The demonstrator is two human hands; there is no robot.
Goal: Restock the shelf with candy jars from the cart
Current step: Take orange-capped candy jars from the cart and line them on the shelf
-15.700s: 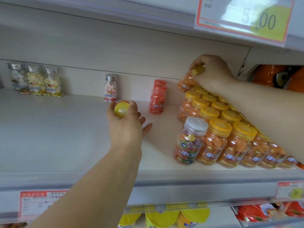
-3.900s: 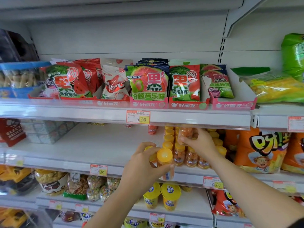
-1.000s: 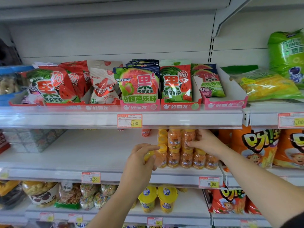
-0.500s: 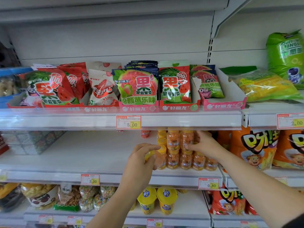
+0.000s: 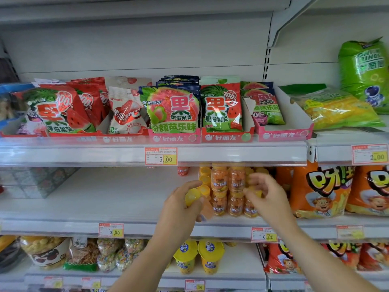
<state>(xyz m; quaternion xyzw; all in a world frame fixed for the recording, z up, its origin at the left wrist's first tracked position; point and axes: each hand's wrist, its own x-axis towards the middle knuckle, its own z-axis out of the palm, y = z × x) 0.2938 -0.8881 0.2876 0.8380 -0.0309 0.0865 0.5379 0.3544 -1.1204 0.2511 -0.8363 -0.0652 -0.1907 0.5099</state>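
Partway: jar stack (image 5: 228, 192) two high at shelf (image 5: 105, 220) front edge; left hand (image 5: 181, 209) grips another jar (image 5: 192, 198); right hand (image 5: 269, 199) curled at stack, grip unclear.

You have free passage over the bare stretch of the middle shelf (image 5: 101, 199), from the patterned box (image 5: 37, 180) at far left to the stacked orange jars (image 5: 228, 186). Headroom above that stack is tight: its top tier reaches the upper shelf's front rail (image 5: 231, 154). A small red jar (image 5: 182, 170) stands at the back of the gap. Orange snack bags (image 5: 315, 190) close the stack's right flank. Your left hand (image 5: 181, 209), gripping a yellow-lidded jar (image 5: 192, 197), fills the stack's left edge.
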